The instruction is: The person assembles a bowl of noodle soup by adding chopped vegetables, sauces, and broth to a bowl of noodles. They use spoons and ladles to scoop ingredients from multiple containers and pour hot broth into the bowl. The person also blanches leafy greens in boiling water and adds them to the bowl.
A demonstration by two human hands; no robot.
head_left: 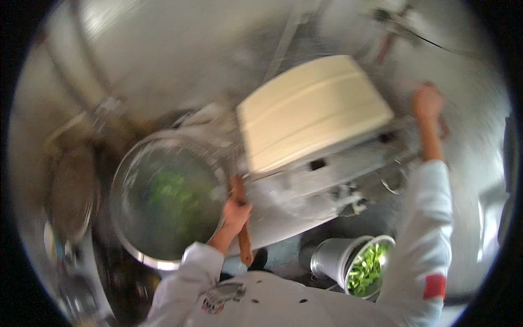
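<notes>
My left hand [237, 214] is closed round a brown wooden handle [246, 245], at the right rim of a large round metal pot [168, 265]. What the handle's far end carries is too blurred to tell. Inside the pot, green leafy vegetables [174, 191] sit in cloudy liquid. My right arm reaches far to the right, and my right hand [427, 102] looks closed beside the metal wall. Something brownish shows just below that hand, but motion blur hides what it is.
A cream-coloured slab [316, 111] lies on a metal stand between my hands. Below right, a white bucket [332, 256] stands by another white container [348, 287] of cut greens [368, 270]. A dark round pan-like shape [73, 193] is at the far left.
</notes>
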